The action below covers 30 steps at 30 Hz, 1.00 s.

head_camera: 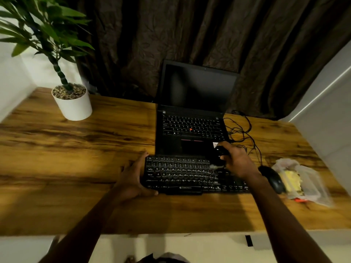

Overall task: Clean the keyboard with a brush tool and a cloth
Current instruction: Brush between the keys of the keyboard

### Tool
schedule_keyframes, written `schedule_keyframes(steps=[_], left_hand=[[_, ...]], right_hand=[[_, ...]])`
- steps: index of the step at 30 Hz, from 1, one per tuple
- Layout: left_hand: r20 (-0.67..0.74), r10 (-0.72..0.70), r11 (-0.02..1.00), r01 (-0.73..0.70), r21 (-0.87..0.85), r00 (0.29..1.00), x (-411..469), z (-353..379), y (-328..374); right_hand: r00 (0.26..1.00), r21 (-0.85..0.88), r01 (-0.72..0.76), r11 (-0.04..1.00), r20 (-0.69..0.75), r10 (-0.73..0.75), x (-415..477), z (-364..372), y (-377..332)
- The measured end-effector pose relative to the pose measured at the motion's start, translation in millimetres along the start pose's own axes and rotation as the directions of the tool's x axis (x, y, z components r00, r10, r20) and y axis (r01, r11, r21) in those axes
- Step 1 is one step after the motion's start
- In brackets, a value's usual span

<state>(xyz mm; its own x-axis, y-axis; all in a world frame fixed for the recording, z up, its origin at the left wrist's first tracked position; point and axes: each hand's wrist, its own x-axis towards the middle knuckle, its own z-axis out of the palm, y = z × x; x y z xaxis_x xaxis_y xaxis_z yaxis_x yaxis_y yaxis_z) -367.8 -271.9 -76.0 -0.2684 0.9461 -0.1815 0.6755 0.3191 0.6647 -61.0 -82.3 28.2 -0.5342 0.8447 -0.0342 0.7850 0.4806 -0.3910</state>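
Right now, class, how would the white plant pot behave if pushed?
The plant pot probably feels heavy: pebbles fill its top. Its smooth base might slide on the wooden desk. A high push on the tall stem could tip it.

I take the laptop (191,111) as reference: it stands open on the wooden desk (76,158), screen dark, with a red dot among its keys. Behind the laptop a dark patterned curtain (209,31) hangs in folds. Far to the left of the laptop, a white pot (73,105) topped with pebbles holds a green leafy plant (47,31). Just right of the laptop, black cables (241,128) lie in loose loops. Right of and nearer to me than the laptop, a black mouse (275,179) touches a clear plastic bag (311,183).
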Motion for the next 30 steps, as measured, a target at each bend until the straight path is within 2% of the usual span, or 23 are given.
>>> schedule_keyframes(steps=[9, 15, 18, 21, 25, 30], left_hand=[[0.002, -0.045, 0.999, 0.045, -0.019, 0.999, -0.8, -1.2, 0.0], [-0.016, -0.024, 1.0, 0.024, -0.002, 1.0, 0.8, 0.8, -3.2], [-0.009, -0.003, 1.0, 0.003, 0.002, 1.0, -0.6, -0.6, -0.1], [-0.011, -0.006, 1.0, 0.006, 0.011, 1.0, -1.8, -1.2, 1.0], [-0.014, -0.026, 1.0, 0.026, 0.008, 1.0, -0.6, -0.7, -0.2], [-0.006, -0.015, 1.0, 0.015, -0.022, 1.0, -1.4, -0.7, 0.5]], right_hand=[[0.996, 0.139, 0.082, 0.987, -0.038, -0.077, 3.4, 14.1, -14.4], [0.999, 0.023, -0.018, 1.0, -0.049, 0.019, -9.9, -10.6, 7.8], [0.998, 0.04, -0.038, 0.998, -0.05, 0.04, -9.9, -6.4, 9.1], [1.0, 0.132, 0.0, 0.991, -0.02, 0.003, -6.6, 8.4, -1.9], [0.998, 0.204, 0.015, 0.979, -0.066, -0.001, -6.2, 7.7, -2.1], [0.994, 0.128, -0.06, 0.99, -0.082, 0.071, -12.0, -7.8, 25.4]])
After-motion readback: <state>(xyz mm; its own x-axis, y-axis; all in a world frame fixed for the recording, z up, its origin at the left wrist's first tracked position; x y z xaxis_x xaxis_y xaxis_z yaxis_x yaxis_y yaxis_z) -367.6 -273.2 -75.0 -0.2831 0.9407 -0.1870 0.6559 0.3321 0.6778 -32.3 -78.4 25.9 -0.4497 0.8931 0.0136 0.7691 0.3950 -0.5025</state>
